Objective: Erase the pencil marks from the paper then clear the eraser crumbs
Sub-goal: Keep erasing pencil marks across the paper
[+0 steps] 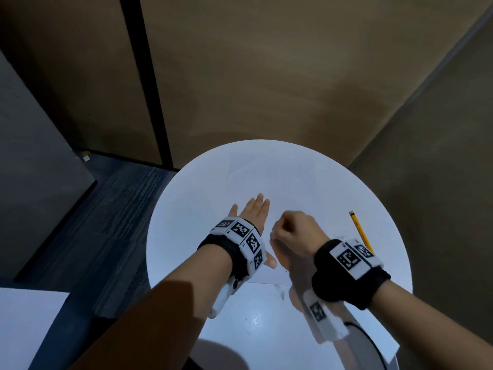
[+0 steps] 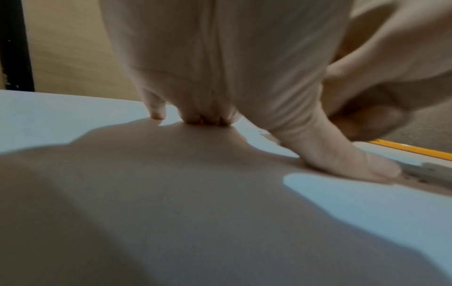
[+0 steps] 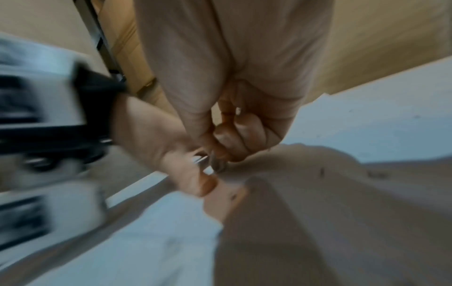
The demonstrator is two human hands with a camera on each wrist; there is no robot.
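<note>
A white sheet of paper lies on the round white table. My left hand lies flat on the sheet with straight fingers, and its thumb presses down near the paper's front edge. My right hand is curled just right of it, low over the paper. Between its fingertips it pinches a small eraser with a grey tip, which is blurred. Dark eraser crumbs lie by the front edge of the paper, and more crumbs lie beside the thumb. Any pencil marks are too faint to make out.
A yellow pencil lies on the table to the right of my right hand. Wooden wall panels stand close behind the table. Dark carpet is on the left, and another white surface sits at the lower left.
</note>
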